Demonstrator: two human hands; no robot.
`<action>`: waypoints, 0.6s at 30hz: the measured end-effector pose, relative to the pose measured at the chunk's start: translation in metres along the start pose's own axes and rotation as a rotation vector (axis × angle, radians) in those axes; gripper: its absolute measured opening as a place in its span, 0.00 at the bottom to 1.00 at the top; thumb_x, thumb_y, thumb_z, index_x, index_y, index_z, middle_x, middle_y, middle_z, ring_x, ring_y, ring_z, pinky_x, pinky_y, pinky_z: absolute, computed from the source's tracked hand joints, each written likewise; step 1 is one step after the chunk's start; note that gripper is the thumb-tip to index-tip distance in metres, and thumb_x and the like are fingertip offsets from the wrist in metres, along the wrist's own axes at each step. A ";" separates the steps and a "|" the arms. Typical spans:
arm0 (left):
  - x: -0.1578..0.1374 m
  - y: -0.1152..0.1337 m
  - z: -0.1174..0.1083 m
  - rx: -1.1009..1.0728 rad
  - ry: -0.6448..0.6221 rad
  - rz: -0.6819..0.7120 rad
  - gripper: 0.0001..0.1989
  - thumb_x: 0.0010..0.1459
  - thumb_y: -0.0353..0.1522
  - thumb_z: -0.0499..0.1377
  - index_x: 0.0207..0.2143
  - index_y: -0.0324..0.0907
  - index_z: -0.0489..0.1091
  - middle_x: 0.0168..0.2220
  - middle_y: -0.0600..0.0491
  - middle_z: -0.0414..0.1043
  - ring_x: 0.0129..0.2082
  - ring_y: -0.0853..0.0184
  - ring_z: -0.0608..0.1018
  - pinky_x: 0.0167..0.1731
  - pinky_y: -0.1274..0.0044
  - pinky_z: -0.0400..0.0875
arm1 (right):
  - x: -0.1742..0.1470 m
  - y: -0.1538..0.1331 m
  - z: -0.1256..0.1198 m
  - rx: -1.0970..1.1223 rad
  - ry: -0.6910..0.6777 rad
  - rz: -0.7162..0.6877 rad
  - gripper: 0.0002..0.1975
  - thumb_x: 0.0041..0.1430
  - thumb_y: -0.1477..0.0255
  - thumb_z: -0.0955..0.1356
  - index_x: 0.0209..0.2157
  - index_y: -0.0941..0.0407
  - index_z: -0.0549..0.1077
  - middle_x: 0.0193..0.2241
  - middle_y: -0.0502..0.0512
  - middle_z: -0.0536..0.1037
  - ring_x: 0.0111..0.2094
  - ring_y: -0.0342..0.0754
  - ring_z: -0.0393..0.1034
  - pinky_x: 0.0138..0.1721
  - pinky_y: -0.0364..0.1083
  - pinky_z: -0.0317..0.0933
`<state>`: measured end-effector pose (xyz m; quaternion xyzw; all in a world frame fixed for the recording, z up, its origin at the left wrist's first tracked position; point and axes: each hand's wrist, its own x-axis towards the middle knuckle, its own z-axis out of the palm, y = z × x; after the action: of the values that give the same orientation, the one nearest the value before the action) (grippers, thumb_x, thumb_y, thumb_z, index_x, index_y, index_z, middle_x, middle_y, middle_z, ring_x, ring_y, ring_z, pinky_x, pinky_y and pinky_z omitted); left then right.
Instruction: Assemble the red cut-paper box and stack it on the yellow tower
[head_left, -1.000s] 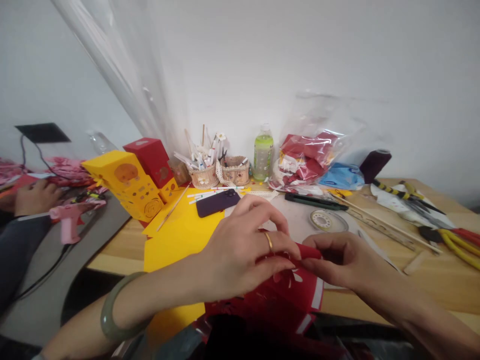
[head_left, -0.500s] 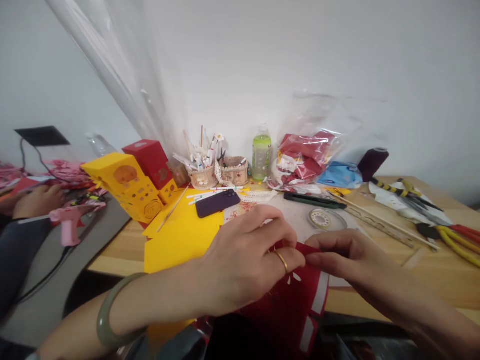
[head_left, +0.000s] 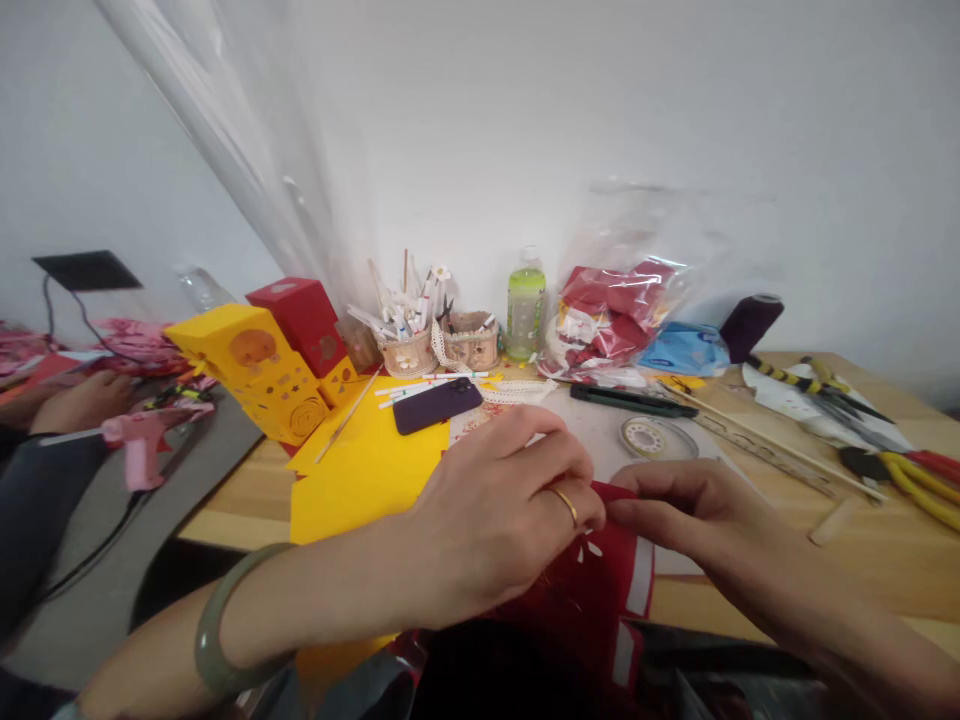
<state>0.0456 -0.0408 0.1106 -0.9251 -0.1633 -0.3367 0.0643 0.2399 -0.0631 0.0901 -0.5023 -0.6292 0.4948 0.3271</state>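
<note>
Both hands work on a red card sheet (head_left: 600,590) with small cut-out shapes and white strips along its right edge. My left hand (head_left: 510,510), wearing a gold ring, is closed over the sheet's upper edge; its fingertips are partly hidden behind the hand. My right hand (head_left: 675,505) pinches the top right corner of the sheet between thumb and fingers. The hands nearly touch each other. Yellow card (head_left: 360,490) lies flat under and beyond my left forearm, and a dark phone (head_left: 437,406) rests on its far edge.
A tape roll (head_left: 645,437), a dark cutter (head_left: 630,400) and pliers (head_left: 915,480) lie to the right. Yellow (head_left: 240,365) and red boxes (head_left: 296,315) stand left. Behind are pen baskets (head_left: 409,357), a green bottle (head_left: 526,310) and a plastic bag (head_left: 615,310). A co-worker's hand (head_left: 82,405) is near a pink glue gun (head_left: 142,445).
My left fingers have curled slightly and the hands have shifted a little along the red sheet's top edge. The view has moved very slightly; the table things stay put.
</note>
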 end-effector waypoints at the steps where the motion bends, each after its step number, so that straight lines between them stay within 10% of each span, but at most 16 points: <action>1: 0.000 0.000 0.000 -0.006 0.010 0.001 0.08 0.61 0.26 0.54 0.30 0.38 0.72 0.32 0.52 0.74 0.38 0.66 0.68 0.42 0.76 0.68 | 0.000 0.000 0.000 0.006 0.005 -0.001 0.16 0.51 0.59 0.68 0.21 0.57 0.75 0.19 0.49 0.71 0.22 0.41 0.60 0.23 0.41 0.54; 18: -0.002 0.001 0.000 0.027 0.062 -0.002 0.09 0.61 0.27 0.54 0.29 0.38 0.73 0.31 0.52 0.75 0.37 0.66 0.69 0.40 0.75 0.68 | -0.001 0.001 0.004 -0.027 0.063 -0.087 0.15 0.52 0.61 0.66 0.21 0.57 0.73 0.18 0.50 0.70 0.21 0.42 0.61 0.22 0.42 0.54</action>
<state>0.0443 -0.0421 0.1094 -0.9132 -0.1666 -0.3628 0.0818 0.2372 -0.0655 0.0884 -0.4941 -0.6465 0.4553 0.3613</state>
